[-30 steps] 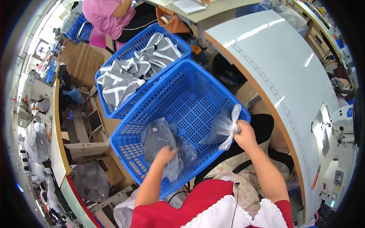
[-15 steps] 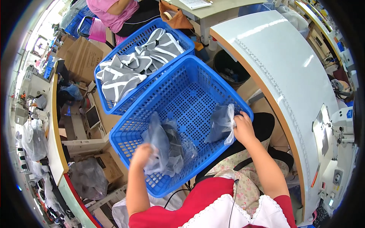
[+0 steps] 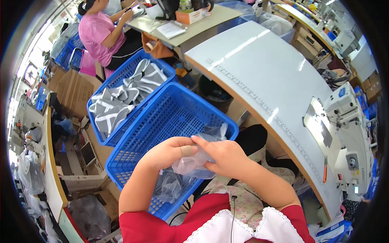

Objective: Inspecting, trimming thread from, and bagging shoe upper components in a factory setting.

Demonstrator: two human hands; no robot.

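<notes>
Over the near side of a blue plastic basket (image 3: 139,131), both my hands meet on a clear plastic bag (image 3: 190,165). My left hand (image 3: 169,153) curls over the bag from the left; a beige wrap covers one of its digits. Opposite it, my right hand (image 3: 227,157) grips the bag, its fingertips close to the left ones. Inside the basket, another clear bag (image 3: 170,187) lies below my left hand. A see-through bag with a knotted top (image 3: 222,131) sits by the right wall, partly hidden behind my right hand.
Another blue basket (image 3: 104,139) holds grey fabric pieces with white trim (image 3: 121,95). On the right is a white worktable (image 3: 259,69) with a sewing machine (image 3: 344,103). A dark bin (image 3: 214,95) stands beside the baskets. A person in pink (image 3: 97,34) sits at the far left.
My hands were apart, the left at one bag, the right at the knotted bag. Now they have come together on a clear bag raised above the basket. The view has shifted.
</notes>
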